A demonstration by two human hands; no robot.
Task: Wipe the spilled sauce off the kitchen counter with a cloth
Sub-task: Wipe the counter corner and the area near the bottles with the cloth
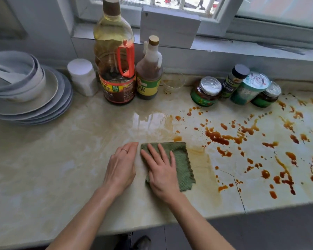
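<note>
The green cloth lies flat on the counter, near the front edge. The right hand presses down on it with straight, spread fingers. The left hand lies flat on the counter just beside the cloth, fingers straight, holding nothing, with a ring on one finger.

Brown sauce is splashed in blobs and drips to the right of the cloth. Right by the cloth there are only pale smears.

At the back, by the wall, stands a tall bottle with a red handle. It is yellow up top and dark down low, so it may be two bottles. Next to it is a smaller brown bottle. Both labels have Chinese writing. Then come a little glass, two green jars with silver lids, a spice bottle with a black lid and a blue-green tub. The jars stand at the edge of the spill.

On the left are a white jar and a stack of plates and bowls.
</note>
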